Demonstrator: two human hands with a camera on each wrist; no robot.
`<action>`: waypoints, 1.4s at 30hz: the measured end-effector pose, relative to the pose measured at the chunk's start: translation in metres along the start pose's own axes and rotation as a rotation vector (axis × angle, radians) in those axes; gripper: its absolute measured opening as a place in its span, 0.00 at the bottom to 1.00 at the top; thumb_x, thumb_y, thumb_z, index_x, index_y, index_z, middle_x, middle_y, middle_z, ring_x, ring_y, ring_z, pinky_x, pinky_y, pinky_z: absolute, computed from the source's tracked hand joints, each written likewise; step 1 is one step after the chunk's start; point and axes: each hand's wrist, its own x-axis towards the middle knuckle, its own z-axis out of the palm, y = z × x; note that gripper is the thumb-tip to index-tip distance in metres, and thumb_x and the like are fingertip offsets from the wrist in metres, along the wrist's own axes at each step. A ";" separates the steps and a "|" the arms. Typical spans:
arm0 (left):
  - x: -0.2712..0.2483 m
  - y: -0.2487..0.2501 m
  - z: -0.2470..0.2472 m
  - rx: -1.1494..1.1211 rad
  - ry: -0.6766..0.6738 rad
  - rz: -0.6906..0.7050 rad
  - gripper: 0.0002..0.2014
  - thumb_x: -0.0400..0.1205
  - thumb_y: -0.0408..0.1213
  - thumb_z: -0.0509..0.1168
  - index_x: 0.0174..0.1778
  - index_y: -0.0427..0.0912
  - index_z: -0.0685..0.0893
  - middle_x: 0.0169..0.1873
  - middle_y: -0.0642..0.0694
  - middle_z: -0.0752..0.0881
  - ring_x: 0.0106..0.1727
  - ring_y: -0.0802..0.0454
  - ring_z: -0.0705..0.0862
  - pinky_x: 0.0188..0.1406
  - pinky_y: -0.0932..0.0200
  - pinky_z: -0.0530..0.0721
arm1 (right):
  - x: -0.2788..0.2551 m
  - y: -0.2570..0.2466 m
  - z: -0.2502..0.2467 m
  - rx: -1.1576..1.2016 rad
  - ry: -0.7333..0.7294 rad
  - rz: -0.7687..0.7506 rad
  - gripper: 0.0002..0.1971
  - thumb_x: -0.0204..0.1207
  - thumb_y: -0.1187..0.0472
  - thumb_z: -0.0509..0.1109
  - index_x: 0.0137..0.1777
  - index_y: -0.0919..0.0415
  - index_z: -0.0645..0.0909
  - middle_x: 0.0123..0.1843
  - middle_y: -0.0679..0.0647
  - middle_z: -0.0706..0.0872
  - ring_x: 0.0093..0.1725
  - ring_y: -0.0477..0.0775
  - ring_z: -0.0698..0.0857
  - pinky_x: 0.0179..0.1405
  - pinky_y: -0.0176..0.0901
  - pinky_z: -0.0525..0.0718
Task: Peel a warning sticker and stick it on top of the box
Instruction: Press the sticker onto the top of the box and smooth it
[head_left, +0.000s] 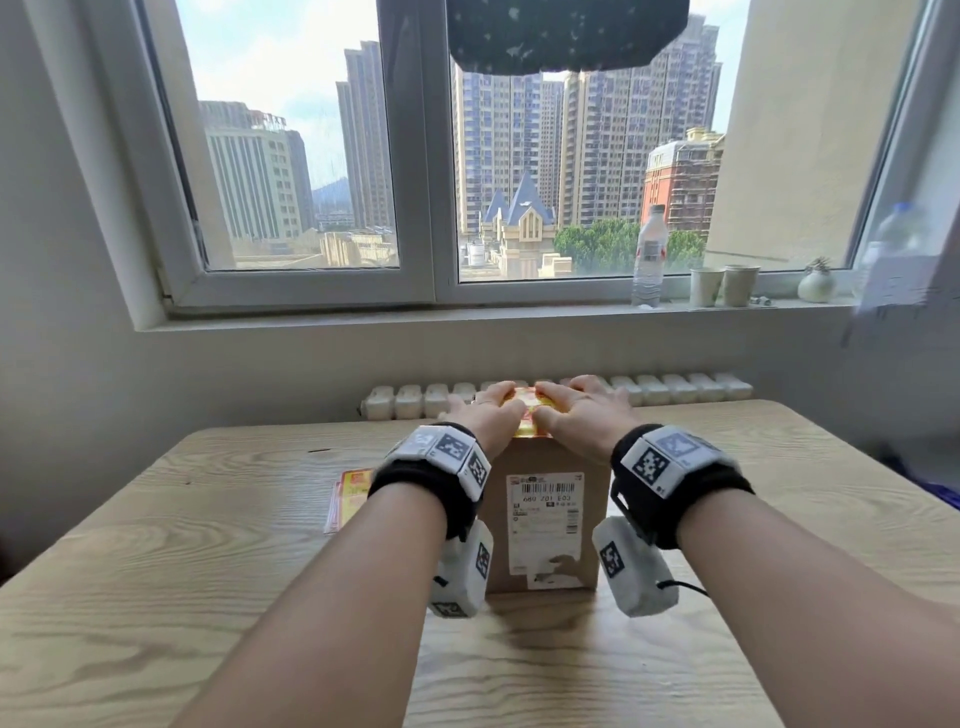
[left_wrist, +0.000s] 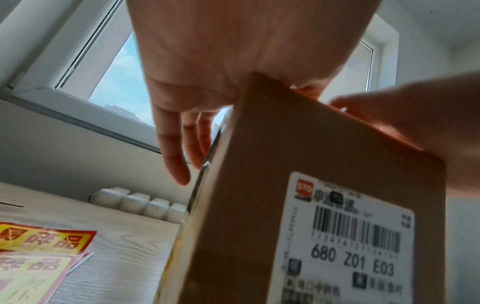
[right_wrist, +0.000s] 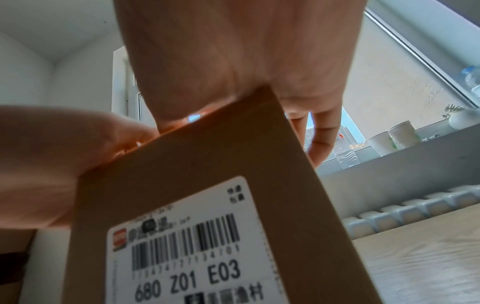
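A tall brown cardboard box (head_left: 550, 462) with a white shipping label (head_left: 545, 514) stands on the wooden table. A red and yellow warning sticker (head_left: 530, 413) lies on its top. My left hand (head_left: 488, 410) and right hand (head_left: 582, 408) lie flat on the sticker side by side, fingers stretched out, pressing down. In the left wrist view the left hand (left_wrist: 207, 82) rests on the box (left_wrist: 311, 185) top, its fingers hanging past the left edge. The right wrist view shows the right hand (right_wrist: 246, 61) on the box (right_wrist: 207, 164) likewise. Most of the sticker is hidden under the hands.
A stack of spare sticker sheets (head_left: 349, 493) lies on the table (head_left: 208, 545) left of the box. A radiator (head_left: 675, 387) runs behind the table. The window sill holds a water bottle (head_left: 649, 257), two paper cups (head_left: 722, 286) and a small vase (head_left: 816, 283).
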 end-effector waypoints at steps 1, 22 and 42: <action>0.002 -0.001 0.002 0.002 0.005 -0.001 0.28 0.75 0.60 0.48 0.75 0.77 0.60 0.83 0.41 0.55 0.81 0.35 0.61 0.78 0.34 0.61 | 0.000 -0.001 0.001 -0.001 0.006 0.006 0.31 0.76 0.35 0.52 0.81 0.36 0.61 0.83 0.50 0.60 0.80 0.64 0.57 0.80 0.62 0.57; 0.000 -0.005 -0.005 -0.008 -0.031 0.077 0.25 0.87 0.44 0.44 0.81 0.63 0.60 0.78 0.42 0.72 0.66 0.43 0.79 0.66 0.52 0.78 | 0.002 0.014 0.001 0.244 -0.043 0.002 0.27 0.83 0.46 0.52 0.83 0.43 0.59 0.86 0.56 0.58 0.83 0.59 0.62 0.82 0.55 0.59; -0.009 -0.031 0.000 -0.637 -0.081 -0.137 0.27 0.82 0.52 0.50 0.65 0.37 0.80 0.53 0.40 0.86 0.62 0.40 0.85 0.63 0.39 0.83 | -0.034 0.028 0.013 0.806 -0.085 0.172 0.34 0.79 0.32 0.46 0.67 0.59 0.76 0.58 0.62 0.88 0.59 0.63 0.84 0.55 0.61 0.83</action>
